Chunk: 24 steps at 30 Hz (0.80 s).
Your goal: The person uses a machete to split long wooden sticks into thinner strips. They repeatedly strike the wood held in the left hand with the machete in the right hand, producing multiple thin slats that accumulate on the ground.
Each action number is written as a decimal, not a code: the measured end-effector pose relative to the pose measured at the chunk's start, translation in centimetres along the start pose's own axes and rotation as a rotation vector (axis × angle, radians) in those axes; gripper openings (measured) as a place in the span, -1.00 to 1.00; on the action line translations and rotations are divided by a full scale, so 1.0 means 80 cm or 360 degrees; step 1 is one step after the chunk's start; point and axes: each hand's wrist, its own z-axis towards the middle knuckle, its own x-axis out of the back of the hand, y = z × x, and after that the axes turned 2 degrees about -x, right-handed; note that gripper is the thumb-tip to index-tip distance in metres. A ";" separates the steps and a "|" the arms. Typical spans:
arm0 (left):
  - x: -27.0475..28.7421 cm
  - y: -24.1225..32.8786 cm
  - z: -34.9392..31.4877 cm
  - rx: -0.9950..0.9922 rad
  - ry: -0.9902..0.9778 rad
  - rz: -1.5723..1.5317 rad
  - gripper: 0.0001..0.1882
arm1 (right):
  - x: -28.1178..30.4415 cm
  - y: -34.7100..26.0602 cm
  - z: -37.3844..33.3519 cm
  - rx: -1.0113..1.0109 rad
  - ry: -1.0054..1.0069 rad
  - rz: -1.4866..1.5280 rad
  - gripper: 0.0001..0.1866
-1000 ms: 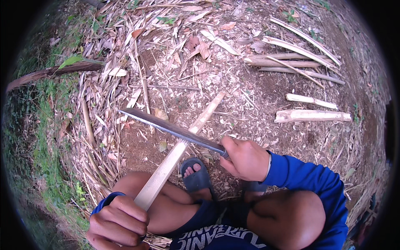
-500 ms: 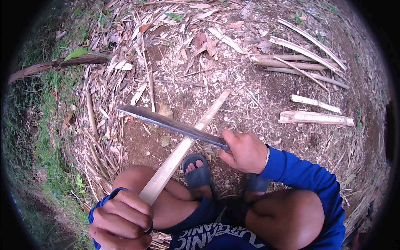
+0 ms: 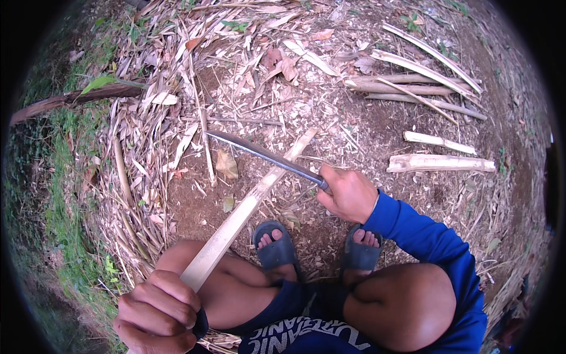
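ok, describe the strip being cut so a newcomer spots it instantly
Start at the person's bent left knee, low in the head view. The left hand grips the near end of a long pale bamboo strip that slants up and away over the dirt. Unlike the loose pieces lying about, it is off the ground, and the long knife in the right hand crosses it.

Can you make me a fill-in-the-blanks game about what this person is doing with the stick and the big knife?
1. The right hand holds a long ____ by its handle.
2. The left hand grips the near end of a pale ____ strip.
3. The blade lies ____ the strip.
4. Each foot wears a dark blue ____.

Missing words: knife; bamboo; across; sandal
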 end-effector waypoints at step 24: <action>0.018 0.001 -0.009 0.0007 0.0082 -0.0022 -0.58 | 0.006 0.018 -0.017 0.0125 -0.0020 -0.0064 -0.71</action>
